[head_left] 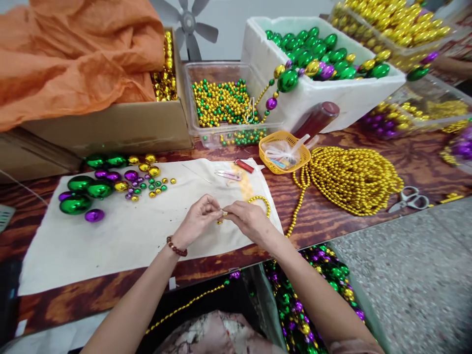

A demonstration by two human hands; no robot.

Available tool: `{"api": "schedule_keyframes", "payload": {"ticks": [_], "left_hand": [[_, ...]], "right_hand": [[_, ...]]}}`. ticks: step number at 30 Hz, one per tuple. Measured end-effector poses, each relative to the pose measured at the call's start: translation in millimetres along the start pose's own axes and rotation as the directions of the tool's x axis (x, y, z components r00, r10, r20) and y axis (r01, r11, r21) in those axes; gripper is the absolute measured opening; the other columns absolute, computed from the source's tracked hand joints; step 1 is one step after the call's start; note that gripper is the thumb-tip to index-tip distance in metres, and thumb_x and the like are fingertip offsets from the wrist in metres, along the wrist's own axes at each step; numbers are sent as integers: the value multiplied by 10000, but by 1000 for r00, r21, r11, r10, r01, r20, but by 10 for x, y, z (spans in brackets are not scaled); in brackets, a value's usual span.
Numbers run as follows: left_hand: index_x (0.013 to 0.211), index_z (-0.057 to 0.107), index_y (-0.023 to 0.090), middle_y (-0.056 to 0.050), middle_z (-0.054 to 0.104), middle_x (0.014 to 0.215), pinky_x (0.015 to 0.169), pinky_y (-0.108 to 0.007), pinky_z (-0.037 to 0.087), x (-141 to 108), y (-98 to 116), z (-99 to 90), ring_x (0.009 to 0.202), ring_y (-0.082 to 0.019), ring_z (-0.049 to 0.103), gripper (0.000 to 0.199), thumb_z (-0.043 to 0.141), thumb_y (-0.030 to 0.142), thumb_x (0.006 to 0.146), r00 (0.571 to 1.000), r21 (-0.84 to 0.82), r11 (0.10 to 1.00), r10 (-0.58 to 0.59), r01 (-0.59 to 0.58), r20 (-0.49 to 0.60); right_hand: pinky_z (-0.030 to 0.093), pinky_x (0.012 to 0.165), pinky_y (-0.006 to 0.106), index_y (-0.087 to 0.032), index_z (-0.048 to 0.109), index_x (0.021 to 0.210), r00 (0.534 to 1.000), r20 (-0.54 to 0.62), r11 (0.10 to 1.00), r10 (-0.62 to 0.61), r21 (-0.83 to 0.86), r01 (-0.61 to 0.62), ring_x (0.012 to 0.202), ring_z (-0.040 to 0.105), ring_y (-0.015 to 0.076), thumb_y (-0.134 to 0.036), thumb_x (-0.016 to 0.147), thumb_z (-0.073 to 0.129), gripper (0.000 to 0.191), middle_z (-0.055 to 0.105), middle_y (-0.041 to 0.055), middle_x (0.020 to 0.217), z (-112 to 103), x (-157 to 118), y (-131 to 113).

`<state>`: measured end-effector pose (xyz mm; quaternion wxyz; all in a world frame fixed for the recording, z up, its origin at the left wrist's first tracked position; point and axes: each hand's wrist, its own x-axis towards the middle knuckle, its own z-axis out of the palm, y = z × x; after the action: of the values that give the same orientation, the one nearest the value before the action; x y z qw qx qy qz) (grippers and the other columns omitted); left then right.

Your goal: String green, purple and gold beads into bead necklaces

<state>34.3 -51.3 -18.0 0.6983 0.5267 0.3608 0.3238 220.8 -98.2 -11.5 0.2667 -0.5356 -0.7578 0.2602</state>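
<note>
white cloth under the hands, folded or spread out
Spread out: the white cloth lies flat across a wide stretch of table, with loose beads sitting on it.

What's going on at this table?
A person's left hand and right hand meet over a white cloth, fingers pinched around something too small to make out. A gold bead strand curves out beside the right hand. Loose beads lie toward the cloth's left; a gold bead bundle and scissors lie off to the right.

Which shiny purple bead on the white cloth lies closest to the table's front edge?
The shiny purple oval bead, front-right of the frontmost green oval bead; the other purple beads there lie farther back.
</note>
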Motion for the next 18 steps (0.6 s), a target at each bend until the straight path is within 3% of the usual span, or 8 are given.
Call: {"api": "schedule_keyframes", "payload": {"ticks": [4, 11, 13, 18], "left_hand": [[866, 582, 193, 13, 669, 676, 672, -242, 490, 40, -2, 13, 656, -126, 643, 262, 795, 325, 789, 1000, 17, 1000, 4, -5, 30], [850, 694, 190, -17, 688, 709, 651, -255, 508, 106, 25, 32, 644, -137, 645, 139, 758, 303, 801, 994, 57, 998, 16, -22, 105], [823, 739, 188, -38, 713, 750, 643, -252, 506, 111, 15, 15, 649, -135, 635, 109, 746, 294, 799, 993, 110, 994, 10, -23, 114], [802, 790, 200, -52, 746, 757, 659, -258, 519, 130, -27, -18, 688, -156, 646, 71, 754, 256, 778, 996, 157, 986, 47, -59, 78]], "right_hand": [[454, 746, 265, -208, 732, 940, 1000, -1, 993, 4, 116, -4, 818, 655, 176, -228, 999, 553, 189, 712, 50, 880, 12, -18, 64], [414, 580, 223, -194, 605, 783, 975, 0, 855, 220, 481, -193, 578, 561, 111, -310, 948, 546, 210, 592, -24, 689, -10, -62, 124], [378, 503, 209, -194, 580, 803, 955, 57, 750, 291, 606, -265, 512, 553, 94, -399, 926, 572, 240, 596, -30, 700, -31, -76, 151], [279, 402, 184, -197, 533, 803, 884, 281, 355, 374, 837, -417, 397, 460, 64, -523, 797, 723, 377, 540, -78, 603, -56, -157, 186]]}}
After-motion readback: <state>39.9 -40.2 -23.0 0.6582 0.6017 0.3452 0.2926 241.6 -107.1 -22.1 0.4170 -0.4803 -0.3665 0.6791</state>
